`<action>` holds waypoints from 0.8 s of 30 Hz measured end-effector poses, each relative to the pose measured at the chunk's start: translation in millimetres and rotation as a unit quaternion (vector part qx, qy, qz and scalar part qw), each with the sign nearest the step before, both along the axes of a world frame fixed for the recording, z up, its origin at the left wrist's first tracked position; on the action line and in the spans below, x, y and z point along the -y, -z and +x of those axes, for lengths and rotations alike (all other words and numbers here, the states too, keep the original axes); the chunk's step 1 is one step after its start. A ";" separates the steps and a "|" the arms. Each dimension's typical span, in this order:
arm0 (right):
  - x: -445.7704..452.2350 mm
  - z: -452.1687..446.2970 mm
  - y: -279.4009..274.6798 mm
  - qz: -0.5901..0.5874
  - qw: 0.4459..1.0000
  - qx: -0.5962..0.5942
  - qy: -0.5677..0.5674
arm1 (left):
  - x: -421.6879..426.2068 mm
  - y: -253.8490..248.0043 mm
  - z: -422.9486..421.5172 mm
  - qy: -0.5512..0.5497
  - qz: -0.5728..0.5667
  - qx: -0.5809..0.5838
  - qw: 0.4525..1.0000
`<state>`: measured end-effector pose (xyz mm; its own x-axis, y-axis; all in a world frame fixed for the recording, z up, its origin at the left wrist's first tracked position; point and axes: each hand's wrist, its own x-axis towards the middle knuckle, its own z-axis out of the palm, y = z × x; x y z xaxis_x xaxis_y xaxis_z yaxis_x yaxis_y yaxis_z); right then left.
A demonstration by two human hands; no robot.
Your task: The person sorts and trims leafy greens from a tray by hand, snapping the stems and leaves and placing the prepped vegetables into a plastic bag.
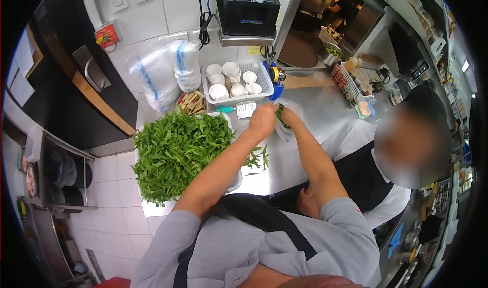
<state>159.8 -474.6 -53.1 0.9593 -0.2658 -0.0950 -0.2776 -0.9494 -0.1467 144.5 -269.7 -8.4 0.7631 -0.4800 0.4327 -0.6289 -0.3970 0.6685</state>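
Observation:
A clear plastic bag (296, 106) with green leaves (280, 116) in it is held just above the steel counter. My left hand (263, 119) is closed on the left side of the bag's mouth. Close beside it, my right hand (291, 117) is closed at the bag's upper part, against the leaves; its fingertips are partly hidden. To the left, a large heap of leafy greens (183, 153) overflows a white tub (227, 118). A few loose sprigs (257, 157) lie on the counter below my left forearm.
A grey basket (264, 74) of small white cups stands against the wall, beside wrapped plastic bags (152, 80) and a blue tape dispenser (275, 80). A black printer (249, 11) hangs above. At the right stands a co-worker (361, 171), close to my right arm.

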 end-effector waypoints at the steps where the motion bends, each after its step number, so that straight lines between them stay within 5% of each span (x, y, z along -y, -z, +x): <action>1: -5.0 -1.0 0.1 0.023 1.000 -0.019 -0.009 | -8.7 -1.8 -1.1 0.010 -0.007 0.006 1.000; 6: -55.0 -61.9 -75.2 0.092 0.992 -0.016 -0.088 | -96.0 -58.9 -36.1 0.063 -0.018 -0.044 0.997; 9: -69.6 -106.9 -83.1 0.137 0.983 0.098 -0.069 | -164.8 -75.4 -64.6 0.050 -0.054 -0.053 0.996; 13: -91.9 -134.6 -81.0 0.225 0.950 0.190 -0.109 | -249.6 -75.3 -95.0 -0.095 -0.077 -0.019 0.992; 15: -133.3 -149.6 -113.0 0.343 0.927 0.111 -0.100 | -281.1 -70.0 -110.3 -0.166 -0.135 -0.069 0.974; 24: -237.6 -162.1 -96.6 0.365 0.899 0.057 -0.233 | -317.5 -32.9 -162.8 -0.276 -0.161 -0.122 0.940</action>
<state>-2.3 -237.0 43.5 0.9649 0.2615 0.0253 0.1824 -0.5975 -0.7809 -18.4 47.8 24.6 0.9530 0.1438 0.2666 -0.1979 -0.3707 0.9074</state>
